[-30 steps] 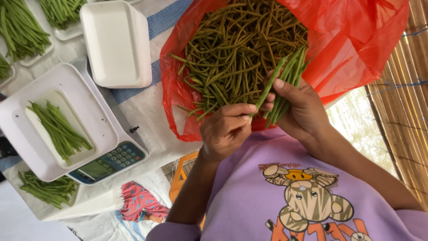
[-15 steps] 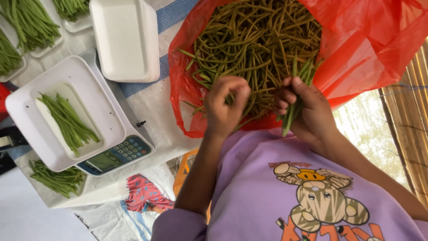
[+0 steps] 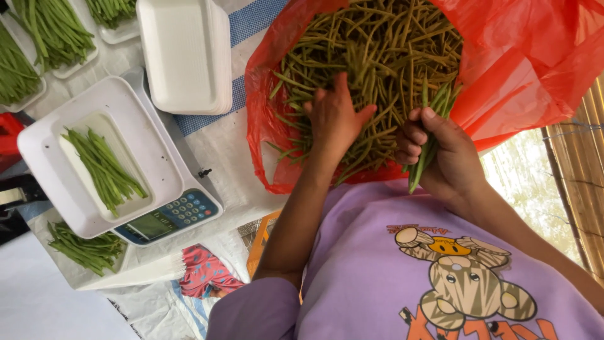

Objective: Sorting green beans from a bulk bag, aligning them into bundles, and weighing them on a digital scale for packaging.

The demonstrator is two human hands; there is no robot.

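Observation:
A red plastic bag [image 3: 535,69] lies open ahead of me, full of long green beans [image 3: 377,50]. My left hand [image 3: 333,119] rests flat on the bean pile with fingers spread and reaches among the pods. My right hand [image 3: 440,151] is closed around a small bunch of green beans [image 3: 428,132] at the near edge of the bag. The bunch stands upright through my fist. My purple shirt with a cartoon print [image 3: 440,271] fills the bottom of the view.
To the left is a white digital scale [image 3: 170,217] carrying a foam tray with a few beans [image 3: 104,167]. A stack of empty white foam trays [image 3: 185,53] sits behind it. Filled bean trays [image 3: 44,38] line the top left, another [image 3: 85,249] lies below the scale.
My left hand has opened from a loose fist and moved forward onto the bean pile. My right hand keeps its bunch and has shifted slightly right.

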